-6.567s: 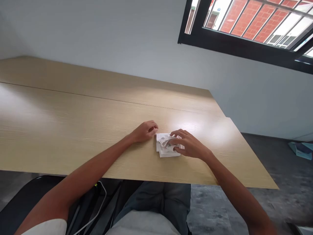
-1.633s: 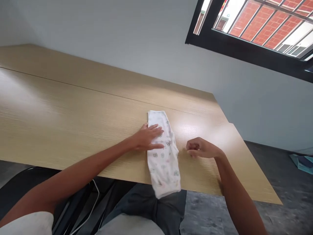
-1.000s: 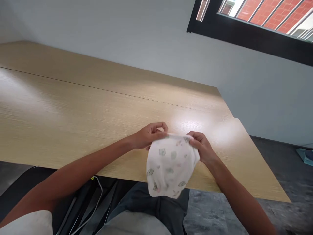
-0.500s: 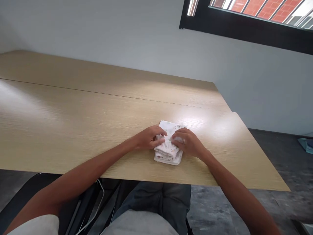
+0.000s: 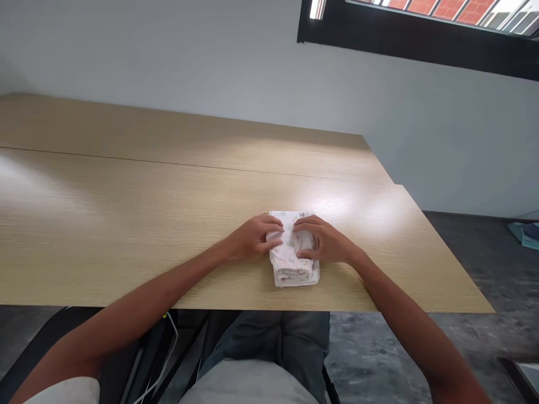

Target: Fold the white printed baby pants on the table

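A small folded white cloth (image 5: pixel 290 252) with a scattered pale print lies on the table in front of me, its layered fold facing my body. My left hand (image 5: pixel 261 235) rests at its left side, thumb and fingers apart, the fingertips touching the top. From the right, my right hand (image 5: pixel 322 238) curves over the other edge, with a gap between thumb and fingers where some cloth shows. Neither hand is closed around the bundle. Its underside is hidden.
The wooden table (image 5: pixel 147 219) has a long seam and ends in a slanted edge at the right. Behind it stand a pale wall (image 5: pixel 189 62) and a dark-framed window (image 5: pixel 379 42). A black chair (image 5: pixel 50 348) and a white cable (image 5: pixel 170 353) are below, at the left.
The cloth has turned slightly and now lies squarer to the table's front edge. My right thumb has spread away from its fingers. The head view has shifted a little.
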`<act>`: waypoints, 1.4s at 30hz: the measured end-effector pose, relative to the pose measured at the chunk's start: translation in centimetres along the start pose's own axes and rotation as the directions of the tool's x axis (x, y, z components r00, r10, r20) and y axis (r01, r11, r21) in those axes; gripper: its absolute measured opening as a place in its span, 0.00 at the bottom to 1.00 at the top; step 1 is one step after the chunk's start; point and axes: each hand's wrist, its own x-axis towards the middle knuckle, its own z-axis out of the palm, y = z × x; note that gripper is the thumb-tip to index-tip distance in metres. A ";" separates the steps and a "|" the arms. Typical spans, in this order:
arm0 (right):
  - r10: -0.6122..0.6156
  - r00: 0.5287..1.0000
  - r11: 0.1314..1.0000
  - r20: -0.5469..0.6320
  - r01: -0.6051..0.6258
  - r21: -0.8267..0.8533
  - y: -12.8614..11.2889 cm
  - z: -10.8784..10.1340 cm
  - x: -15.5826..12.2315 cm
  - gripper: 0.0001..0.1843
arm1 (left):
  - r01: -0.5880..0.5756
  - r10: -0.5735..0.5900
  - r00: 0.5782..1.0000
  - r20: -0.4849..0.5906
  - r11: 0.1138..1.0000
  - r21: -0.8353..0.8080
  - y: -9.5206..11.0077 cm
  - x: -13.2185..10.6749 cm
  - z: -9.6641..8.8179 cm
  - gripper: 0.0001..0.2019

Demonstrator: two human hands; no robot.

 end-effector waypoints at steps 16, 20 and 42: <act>-0.221 0.930 0.974 0.293 0.193 0.121 -1.8 -1.9 -0.9 0.33 | -0.411 0.352 0.874 0.336 0.904 0.121 2.1 -1.6 -0.5 0.24; -0.237 0.923 0.971 0.303 0.229 0.064 -2.0 -0.7 -1.1 0.40 | -0.545 0.473 0.826 0.307 0.809 0.218 2.9 -2.0 1.6 0.10; -0.063 0.773 0.996 -0.631 0.005 -0.092 -0.9 0.4 0.0 0.13 | -0.137 0.226 0.904 -0.363 0.957 0.255 0.8 -0.7 -0.1 0.17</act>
